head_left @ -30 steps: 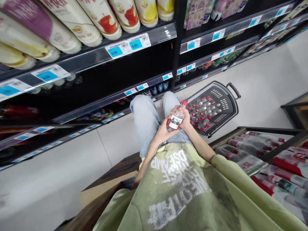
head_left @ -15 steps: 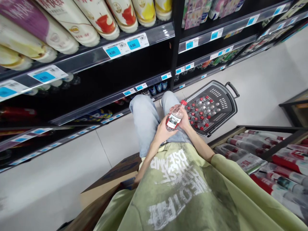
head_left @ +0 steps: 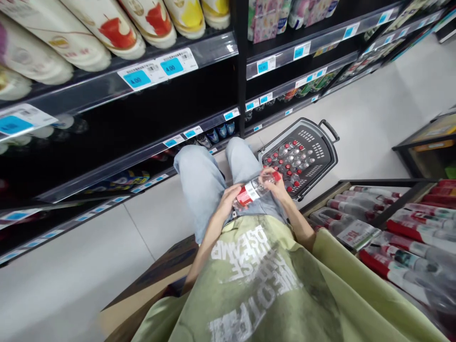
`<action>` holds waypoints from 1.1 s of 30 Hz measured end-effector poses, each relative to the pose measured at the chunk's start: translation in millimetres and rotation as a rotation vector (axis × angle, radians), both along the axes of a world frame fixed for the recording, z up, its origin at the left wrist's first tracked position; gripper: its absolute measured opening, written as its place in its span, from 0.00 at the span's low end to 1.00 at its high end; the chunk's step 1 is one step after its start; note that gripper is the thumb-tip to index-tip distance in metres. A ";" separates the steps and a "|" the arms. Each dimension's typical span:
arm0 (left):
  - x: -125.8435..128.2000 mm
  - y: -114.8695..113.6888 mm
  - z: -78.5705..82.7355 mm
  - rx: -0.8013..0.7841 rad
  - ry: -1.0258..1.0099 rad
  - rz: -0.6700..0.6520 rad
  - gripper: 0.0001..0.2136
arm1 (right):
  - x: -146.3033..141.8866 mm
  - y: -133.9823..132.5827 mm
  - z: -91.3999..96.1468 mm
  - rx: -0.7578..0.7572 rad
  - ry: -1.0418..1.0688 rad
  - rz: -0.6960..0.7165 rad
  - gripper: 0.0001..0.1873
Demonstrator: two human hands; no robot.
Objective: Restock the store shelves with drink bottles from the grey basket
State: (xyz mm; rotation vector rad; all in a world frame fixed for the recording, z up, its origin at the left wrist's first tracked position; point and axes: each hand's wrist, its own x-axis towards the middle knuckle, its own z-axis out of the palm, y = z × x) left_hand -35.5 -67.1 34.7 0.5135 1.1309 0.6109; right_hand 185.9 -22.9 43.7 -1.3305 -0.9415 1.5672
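A clear plastic bottle (head_left: 253, 189) with a red cap and a red and white label lies tilted across my lap, held between both hands. My left hand (head_left: 230, 198) grips its base end. Round the neck, close to the cap, the fingers of my right hand (head_left: 277, 185) are closed. Just beyond the right hand, a dark grey shopping basket (head_left: 317, 166) stands on the floor. Inside it are several similar bottles (head_left: 285, 161), many with red caps.
Shelving with blue price tags (head_left: 171, 66) runs along the front and left, with large white bottles (head_left: 117, 33) on top. At the right, a display rack (head_left: 377, 213) holds several packed bottles. Beside me on the left is a cardboard box (head_left: 149, 280).
The bottle has turned from nearly upright to lying more sideways, its label rotated. My right hand has shifted up to the neck by the cap. The view has swung slightly right.
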 end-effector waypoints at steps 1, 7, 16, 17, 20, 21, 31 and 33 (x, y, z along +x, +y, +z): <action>0.0 1.3 -1.8 -0.061 -0.033 -0.021 0.37 | 11.5 -8.4 3.6 0.039 -0.048 0.055 0.30; 6.6 5.0 -15.5 -0.162 -0.015 -0.046 0.39 | 49.5 -69.3 18.4 0.071 -0.254 -0.017 0.30; 11.1 13.9 -10.7 0.090 0.149 -0.031 0.31 | 100.7 -77.5 20.1 -0.106 -0.297 -0.522 0.34; 11.4 14.7 -11.3 0.116 0.172 -0.044 0.30 | 108.9 -73.0 19.3 -0.082 -0.407 -0.552 0.33; 12.2 14.8 -14.0 0.170 0.234 -0.081 0.28 | 131.2 -58.9 11.2 0.036 -0.864 -0.497 0.27; 12.2 14.3 -14.6 0.185 0.255 -0.091 0.28 | 137.7 -54.3 6.1 0.075 -1.002 -0.426 0.24; 11.8 13.3 -12.3 0.310 0.396 -0.179 0.20 | 171.2 -26.2 -80.8 -0.010 -1.277 0.484 0.11; 11.9 13.7 -12.5 0.316 0.412 -0.189 0.19 | 168.8 -24.9 -96.3 -0.048 -1.285 0.574 0.11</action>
